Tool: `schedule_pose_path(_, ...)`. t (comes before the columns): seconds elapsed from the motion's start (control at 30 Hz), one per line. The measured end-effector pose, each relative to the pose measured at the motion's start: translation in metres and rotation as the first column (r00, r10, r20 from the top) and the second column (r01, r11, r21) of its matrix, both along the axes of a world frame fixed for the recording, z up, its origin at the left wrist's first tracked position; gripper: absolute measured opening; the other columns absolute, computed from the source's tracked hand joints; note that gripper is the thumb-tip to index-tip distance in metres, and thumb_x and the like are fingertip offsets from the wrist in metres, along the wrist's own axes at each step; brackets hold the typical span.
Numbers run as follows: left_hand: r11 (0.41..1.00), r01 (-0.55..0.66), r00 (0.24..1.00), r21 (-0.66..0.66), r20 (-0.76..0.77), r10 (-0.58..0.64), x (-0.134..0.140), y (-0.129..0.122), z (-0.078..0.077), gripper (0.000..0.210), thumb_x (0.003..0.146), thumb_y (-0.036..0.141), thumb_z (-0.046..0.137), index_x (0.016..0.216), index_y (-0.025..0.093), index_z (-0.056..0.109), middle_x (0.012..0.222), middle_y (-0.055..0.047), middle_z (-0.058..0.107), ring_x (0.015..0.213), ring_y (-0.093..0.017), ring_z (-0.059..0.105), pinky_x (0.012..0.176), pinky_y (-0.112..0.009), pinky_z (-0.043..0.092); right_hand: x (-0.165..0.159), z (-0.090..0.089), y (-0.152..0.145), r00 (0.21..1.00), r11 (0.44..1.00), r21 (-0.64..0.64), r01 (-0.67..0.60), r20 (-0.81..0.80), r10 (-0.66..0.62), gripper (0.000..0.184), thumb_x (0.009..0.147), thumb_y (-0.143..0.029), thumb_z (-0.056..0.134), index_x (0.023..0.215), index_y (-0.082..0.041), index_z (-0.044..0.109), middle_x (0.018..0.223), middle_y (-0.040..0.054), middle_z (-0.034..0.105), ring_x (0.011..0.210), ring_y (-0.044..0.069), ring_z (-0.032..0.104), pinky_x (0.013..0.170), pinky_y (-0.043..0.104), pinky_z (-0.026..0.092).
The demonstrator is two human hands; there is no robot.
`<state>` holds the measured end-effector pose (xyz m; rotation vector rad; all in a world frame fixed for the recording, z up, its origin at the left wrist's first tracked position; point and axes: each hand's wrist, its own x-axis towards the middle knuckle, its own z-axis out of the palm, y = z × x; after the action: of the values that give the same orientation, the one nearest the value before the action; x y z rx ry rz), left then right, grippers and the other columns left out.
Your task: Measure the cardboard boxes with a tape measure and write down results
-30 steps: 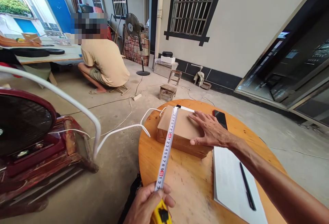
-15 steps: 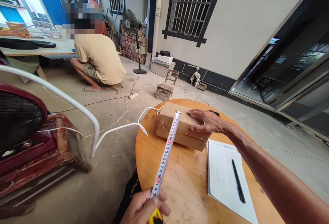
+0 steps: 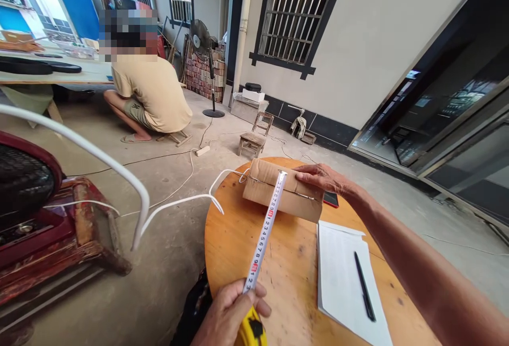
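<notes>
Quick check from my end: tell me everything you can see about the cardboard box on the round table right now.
The cardboard box is a flat, plain brown carton, closed, with creased edges. It is tipped up on a long edge near the far side of the round wooden table, its broad face towards the camera. The right hand rests on its top edge. The tape measure blade, pulled out from the left hand, runs up across its face to the top edge. A white cable passes its left end.
</notes>
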<state>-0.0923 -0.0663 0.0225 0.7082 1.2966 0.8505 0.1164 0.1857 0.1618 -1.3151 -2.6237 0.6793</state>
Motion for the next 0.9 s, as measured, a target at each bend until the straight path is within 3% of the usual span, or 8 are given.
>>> schedule_pose_path(0.1,1.000,0.002,1.000,0.022,0.001,-0.002,0.011,0.013,-0.005,0.034,0.082,0.043,0.049,0.099,0.017,0.065,0.094,-0.008,0.072,0.083,-0.025,0.061,0.078,-0.035,0.043,0.005,-0.013,0.004,0.998,0.999,0.047,0.021,-0.067,-0.017,0.055,0.090,-0.063,0.034,0.110,-0.024,0.068,0.108,0.0039,0.070,0.096,0.028,0.064,0.082,0.040,0.050)
schedule_pose_path(0.23,0.996,-0.003,1.000,0.085,0.020,0.002,0.026,0.028,-0.013,0.032,0.082,0.042,0.050,0.098,0.017,0.063,0.094,-0.007,0.072,0.090,-0.024,0.061,0.079,-0.034,0.042,0.009,-0.020,0.008,0.994,0.996,0.066,0.061,-0.094,-0.055,0.059,0.090,-0.065,0.030,0.091,-0.019,0.067,0.088,0.0048,0.069,0.079,0.024,0.062,0.070,0.032,0.047)
schedule_pose_path(0.43,0.999,-0.028,0.999,0.021,0.040,0.027,0.041,0.037,-0.018,0.035,0.079,0.043,0.050,0.098,0.015,0.060,0.085,-0.007,0.071,0.072,-0.021,0.059,0.069,-0.032,0.043,0.011,-0.023,0.012,0.991,0.994,0.090,0.069,-0.123,-0.058,0.060,0.089,-0.068,0.025,0.069,-0.019,0.053,0.069,0.0027,0.058,0.064,0.018,0.051,0.059,0.028,0.041)
schedule_pose_path(0.8,0.995,-0.042,0.999,0.086,0.002,0.042,0.053,0.052,-0.019,0.035,0.076,0.045,0.055,0.094,0.015,0.059,0.079,-0.008,0.071,0.071,-0.021,0.060,0.067,-0.031,0.044,0.016,-0.017,0.019,0.972,0.981,0.074,0.178,-0.166,-0.163,0.063,0.082,-0.075,0.034,0.076,-0.019,0.061,0.070,0.0057,0.059,0.067,0.022,0.054,0.058,0.031,0.040)
schedule_pose_path(0.9,0.993,-0.064,0.998,0.101,-0.023,0.067,0.057,0.061,-0.022,0.034,0.076,0.043,0.055,0.092,0.014,0.059,0.078,-0.008,0.071,0.067,-0.020,0.060,0.066,-0.032,0.045,0.016,-0.016,0.024,0.977,0.986,0.075,0.152,-0.163,-0.138,0.064,0.081,-0.076,0.033,0.076,-0.020,0.062,0.073,0.0052,0.060,0.068,0.021,0.054,0.060,0.031,0.039)
